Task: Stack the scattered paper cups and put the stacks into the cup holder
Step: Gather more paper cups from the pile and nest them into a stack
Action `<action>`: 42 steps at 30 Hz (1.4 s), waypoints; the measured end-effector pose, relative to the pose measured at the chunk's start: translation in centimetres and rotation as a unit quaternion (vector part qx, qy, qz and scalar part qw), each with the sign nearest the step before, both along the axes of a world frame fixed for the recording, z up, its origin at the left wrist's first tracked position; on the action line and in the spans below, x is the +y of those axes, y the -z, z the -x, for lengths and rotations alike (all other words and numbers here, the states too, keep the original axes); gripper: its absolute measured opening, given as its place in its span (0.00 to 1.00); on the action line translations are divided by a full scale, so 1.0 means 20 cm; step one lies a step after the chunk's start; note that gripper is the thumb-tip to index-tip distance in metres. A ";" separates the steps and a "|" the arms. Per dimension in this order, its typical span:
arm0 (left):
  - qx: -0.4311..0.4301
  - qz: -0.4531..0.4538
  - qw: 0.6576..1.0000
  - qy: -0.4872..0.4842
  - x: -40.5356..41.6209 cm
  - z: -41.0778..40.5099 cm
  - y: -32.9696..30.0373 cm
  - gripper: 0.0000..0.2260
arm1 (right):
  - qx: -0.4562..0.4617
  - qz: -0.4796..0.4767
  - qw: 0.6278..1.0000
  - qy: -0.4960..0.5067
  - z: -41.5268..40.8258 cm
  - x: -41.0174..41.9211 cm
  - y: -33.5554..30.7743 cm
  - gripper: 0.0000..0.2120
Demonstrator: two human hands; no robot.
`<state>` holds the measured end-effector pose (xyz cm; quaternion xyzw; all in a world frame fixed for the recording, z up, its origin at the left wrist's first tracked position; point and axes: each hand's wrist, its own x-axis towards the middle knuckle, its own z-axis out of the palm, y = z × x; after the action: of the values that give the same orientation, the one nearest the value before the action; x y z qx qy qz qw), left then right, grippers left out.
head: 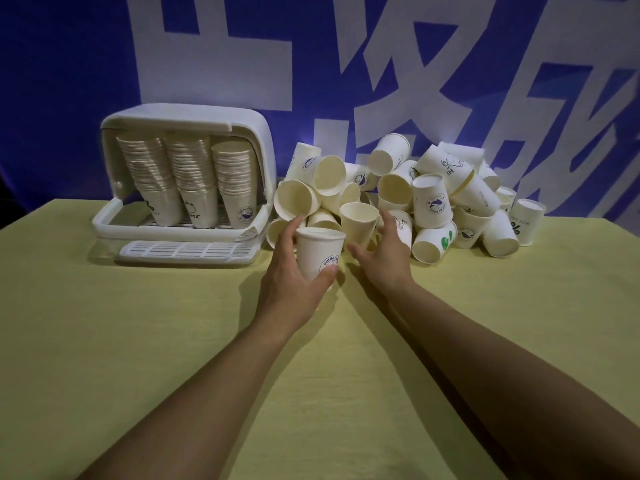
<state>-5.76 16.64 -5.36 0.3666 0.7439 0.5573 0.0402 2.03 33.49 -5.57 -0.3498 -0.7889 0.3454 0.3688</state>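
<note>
A: How many stacks stand in the cup holder (187, 161)?

B: Three, side by side, each a tall column of nested paper cups set mouth down. The left stack (149, 174) and the middle stack (192, 178) lean a little; the right stack (237, 181) stands straighter. The holder is white moulded plastic with rounded corners, its lid swung up and back, and a slotted tray (180, 251) juts out at its near edge.

A: And the loose ones?

B: A heap of scattered cups (433, 199) lies to the right of the holder, at the far side of the counter (138, 341). I cannot count them exactly; well over twenty, most on their sides with mouths open toward the viewer, a few upside down. They are smooth off-white paper, tapered, with rolled rims and small blue or green printed marks.

A: Where are the hands?

B: Two bare hands reach out over the yellow cloth that covers the counter. The left hand (294, 282) grips a single cup (320, 252) upside down, thumb on its near face and fingers curled round the far side, just in front of the heap. The right hand (384, 251) holds nothing, fingers spread loosely, its fingertips touching or almost touching a cup (360, 220) at the heap's near edge.

A: Behind it all?

B: A blue banner (69, 81) with large white characters.
</note>
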 end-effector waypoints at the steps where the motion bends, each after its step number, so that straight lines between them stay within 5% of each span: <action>1: -0.002 -0.004 1.000 -0.001 0.00 0.00 0.00 0.40 | -0.007 0.001 1.000 0.004 0.02 0.00 0.00 0.42; 16: 0.030 0.043 0.996 0.066 -0.02 -0.05 0.00 0.41 | 0.173 0.002 0.984 0.039 -0.11 -0.11 -0.14 0.34; 28: 0.056 0.073 0.989 0.119 -0.05 -0.10 -0.02 0.50 | 0.051 -0.026 0.995 -0.082 -0.33 -0.27 -0.16 0.31; 32: 0.054 0.059 0.988 0.134 -0.05 -0.11 -0.02 0.47 | -0.072 -0.053 0.986 -0.139 -0.35 -0.26 -0.12 0.35; 35: 0.053 0.038 0.990 0.122 -0.04 -0.10 -0.01 0.41 | -0.034 0.046 0.984 -0.169 -0.34 -0.24 -0.13 0.37; 38: 0.027 0.019 0.993 0.116 -0.02 -0.09 0.00 0.39 | 0.078 0.044 0.995 -0.051 -0.31 -0.07 -0.20 0.27; 42: 0.034 0.011 0.992 0.123 0.00 -0.10 0.02 0.37 | 0.013 -0.112 0.985 0.128 -0.27 0.25 -0.24 0.24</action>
<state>-3.75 16.58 -5.75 0.4739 0.6998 0.5274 0.0873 7.37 38.58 -0.79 -0.3994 -0.7664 0.2092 0.4575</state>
